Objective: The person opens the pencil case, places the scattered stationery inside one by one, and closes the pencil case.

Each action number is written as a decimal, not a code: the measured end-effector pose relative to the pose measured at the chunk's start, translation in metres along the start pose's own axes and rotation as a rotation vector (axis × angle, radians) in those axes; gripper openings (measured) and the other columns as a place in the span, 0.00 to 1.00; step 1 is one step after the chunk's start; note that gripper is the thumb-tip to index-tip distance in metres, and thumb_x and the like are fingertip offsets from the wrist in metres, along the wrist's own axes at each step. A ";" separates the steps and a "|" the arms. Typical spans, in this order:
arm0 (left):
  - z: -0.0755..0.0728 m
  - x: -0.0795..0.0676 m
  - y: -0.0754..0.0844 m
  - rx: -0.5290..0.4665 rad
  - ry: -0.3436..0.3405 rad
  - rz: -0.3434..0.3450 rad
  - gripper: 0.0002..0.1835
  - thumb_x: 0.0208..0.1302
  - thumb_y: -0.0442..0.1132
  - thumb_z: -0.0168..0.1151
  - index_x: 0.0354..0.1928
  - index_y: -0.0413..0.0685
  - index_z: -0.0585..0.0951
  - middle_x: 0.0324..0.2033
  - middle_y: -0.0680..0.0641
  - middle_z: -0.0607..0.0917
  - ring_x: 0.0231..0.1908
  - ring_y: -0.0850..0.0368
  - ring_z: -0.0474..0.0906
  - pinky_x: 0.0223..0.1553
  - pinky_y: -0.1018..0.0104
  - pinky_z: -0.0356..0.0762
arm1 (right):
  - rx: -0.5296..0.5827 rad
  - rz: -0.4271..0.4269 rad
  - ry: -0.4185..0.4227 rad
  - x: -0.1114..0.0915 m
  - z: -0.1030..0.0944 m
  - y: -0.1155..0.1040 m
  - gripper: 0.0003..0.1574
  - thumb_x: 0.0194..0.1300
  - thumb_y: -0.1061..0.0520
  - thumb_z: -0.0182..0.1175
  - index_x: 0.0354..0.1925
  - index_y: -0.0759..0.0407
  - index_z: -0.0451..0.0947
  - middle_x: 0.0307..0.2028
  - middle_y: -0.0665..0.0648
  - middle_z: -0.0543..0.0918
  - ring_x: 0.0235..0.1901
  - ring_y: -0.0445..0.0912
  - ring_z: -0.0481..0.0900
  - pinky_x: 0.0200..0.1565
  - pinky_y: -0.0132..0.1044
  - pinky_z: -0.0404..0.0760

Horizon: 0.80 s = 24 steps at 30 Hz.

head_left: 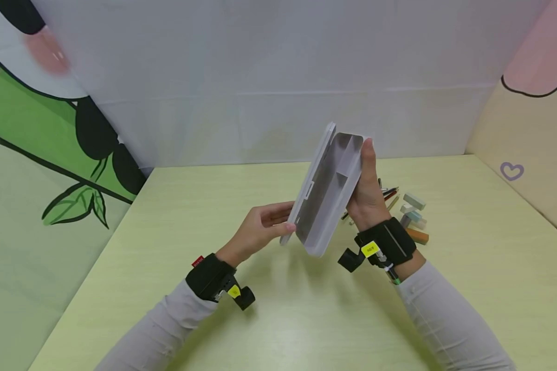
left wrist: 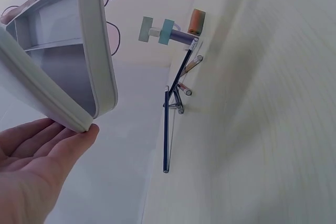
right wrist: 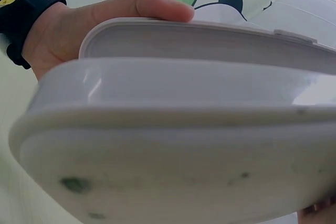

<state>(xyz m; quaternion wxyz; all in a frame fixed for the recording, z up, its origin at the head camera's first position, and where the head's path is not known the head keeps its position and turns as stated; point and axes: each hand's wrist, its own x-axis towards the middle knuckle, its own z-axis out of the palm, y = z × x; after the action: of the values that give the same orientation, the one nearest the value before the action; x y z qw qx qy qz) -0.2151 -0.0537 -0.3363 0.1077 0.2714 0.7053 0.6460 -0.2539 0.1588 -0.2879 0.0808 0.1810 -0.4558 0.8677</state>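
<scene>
A white plastic pencil case [head_left: 328,214] is held tilted above the table, its hinged lid [head_left: 300,207] swung partly away from the body. Its divided compartments look bare inside. My left hand [head_left: 265,222] pinches the lower end of the lid, thumb at the edge and fingers behind; the left wrist view shows the thumb tip at the lid's corner [left wrist: 81,121]. My right hand [head_left: 369,193] grips the body from the right, thumb along its side wall, other fingers mostly hidden behind. Dark smudges mark the underside [right wrist: 157,171] in the right wrist view.
Beyond my right wrist lie several pencils or pens [head_left: 392,192] and several eraser-like blocks [head_left: 414,201], with an orange block [head_left: 418,236] nearest me. The pale table [head_left: 204,206] meets a white wall covering at the back, with painted panels at both sides.
</scene>
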 end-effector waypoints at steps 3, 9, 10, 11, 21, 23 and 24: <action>-0.002 -0.001 0.000 -0.011 0.006 0.015 0.33 0.55 0.48 0.63 0.60 0.39 0.69 0.56 0.36 0.74 0.52 0.51 0.74 0.54 0.57 0.74 | 0.006 -0.008 0.015 -0.001 0.000 -0.001 0.49 0.37 0.22 0.63 0.47 0.53 0.66 0.41 0.53 0.68 0.42 0.45 0.65 0.43 0.37 0.66; -0.004 -0.002 -0.001 -0.013 -0.003 0.027 0.31 0.56 0.50 0.58 0.60 0.41 0.69 0.55 0.37 0.75 0.50 0.50 0.74 0.53 0.57 0.74 | 0.003 -0.014 0.032 -0.002 -0.002 -0.002 0.48 0.40 0.21 0.59 0.45 0.54 0.68 0.38 0.52 0.73 0.40 0.44 0.69 0.40 0.35 0.70; -0.005 -0.002 -0.001 -0.013 -0.007 0.029 0.31 0.56 0.50 0.57 0.60 0.41 0.70 0.55 0.37 0.75 0.50 0.50 0.74 0.52 0.57 0.74 | 0.002 -0.011 0.030 -0.002 -0.002 -0.001 0.48 0.40 0.20 0.59 0.46 0.54 0.68 0.39 0.52 0.73 0.40 0.44 0.69 0.41 0.36 0.70; -0.005 -0.002 -0.002 -0.014 -0.011 0.032 0.32 0.56 0.51 0.57 0.60 0.41 0.70 0.55 0.37 0.75 0.50 0.50 0.74 0.52 0.58 0.74 | 0.005 -0.007 0.027 -0.003 -0.002 -0.001 0.49 0.40 0.20 0.59 0.47 0.54 0.68 0.39 0.52 0.73 0.41 0.45 0.69 0.41 0.36 0.70; -0.006 -0.003 -0.001 -0.167 0.003 -0.002 0.29 0.62 0.47 0.43 0.59 0.32 0.67 0.50 0.44 0.77 0.48 0.51 0.71 0.55 0.57 0.71 | 0.048 -0.019 -0.038 -0.006 -0.003 -0.007 0.49 0.46 0.21 0.55 0.51 0.56 0.65 0.41 0.53 0.72 0.41 0.45 0.69 0.42 0.36 0.71; -0.006 -0.004 0.000 -0.191 -0.005 -0.006 0.29 0.64 0.48 0.38 0.61 0.35 0.66 0.49 0.48 0.76 0.48 0.51 0.70 0.58 0.53 0.68 | 0.049 -0.028 -0.051 -0.007 -0.002 -0.008 0.48 0.48 0.22 0.53 0.52 0.56 0.64 0.42 0.54 0.72 0.41 0.45 0.69 0.43 0.36 0.71; -0.006 -0.004 0.000 -0.207 -0.010 -0.009 0.29 0.64 0.49 0.36 0.62 0.37 0.64 0.49 0.48 0.76 0.49 0.51 0.69 0.59 0.51 0.67 | 0.055 -0.028 -0.054 -0.007 -0.002 -0.008 0.48 0.49 0.22 0.53 0.52 0.56 0.64 0.43 0.54 0.72 0.42 0.45 0.69 0.44 0.36 0.71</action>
<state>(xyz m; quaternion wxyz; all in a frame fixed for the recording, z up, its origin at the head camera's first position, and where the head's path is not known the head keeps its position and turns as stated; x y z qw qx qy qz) -0.2151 -0.0612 -0.3362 0.1417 0.2591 0.6353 0.7136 -0.2456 0.1655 -0.2857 0.0759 0.2128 -0.4311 0.8735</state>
